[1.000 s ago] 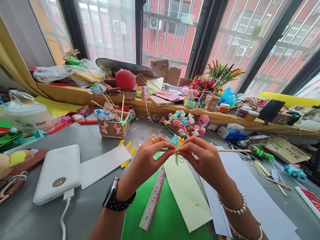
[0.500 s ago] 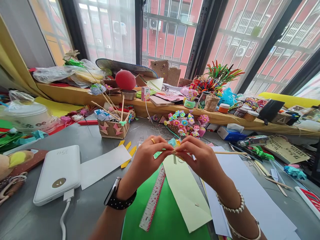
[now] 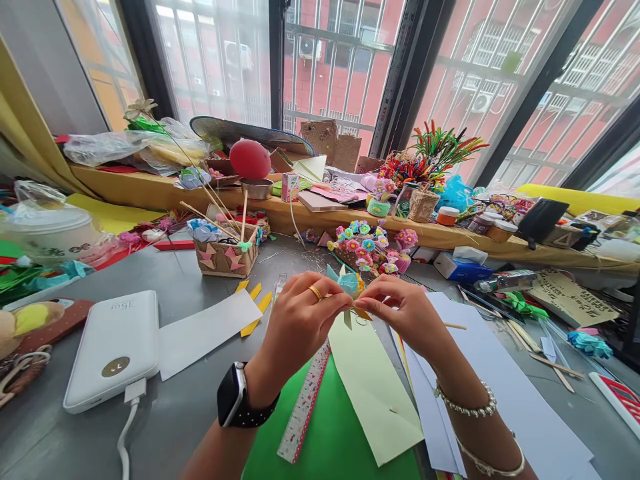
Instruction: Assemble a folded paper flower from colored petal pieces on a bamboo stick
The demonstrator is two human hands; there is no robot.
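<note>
A folded paper flower (image 3: pixel 349 283) with blue, orange and pale green points sits between my two hands. My left hand (image 3: pixel 300 310) is closed, its thumb and fingers pinching the flower's base. From the other side, my right hand (image 3: pixel 400 303) pinches at the same spot, fingertips almost touching the left ones. A thin wooden stick (image 3: pixel 455 327) pokes out past the right hand; its join to the flower is hidden by my fingers. Below lie a pale green paper strip (image 3: pixel 375 393), a patterned ruler (image 3: pixel 305 407) and a green sheet (image 3: pixel 345 447).
A white power bank (image 3: pixel 117 347) with a cable lies at the left beside a white paper strip (image 3: pixel 210 333). Behind are a cardboard box of sticks (image 3: pixel 227 259) and small colourful flowers (image 3: pixel 367 245). White paper sheets (image 3: pixel 500 387) are spread at the right.
My left hand has turned, showing more of its back and the watch. More of the flower shows above the fingers. The stick's visible end is shorter and tilts down more.
</note>
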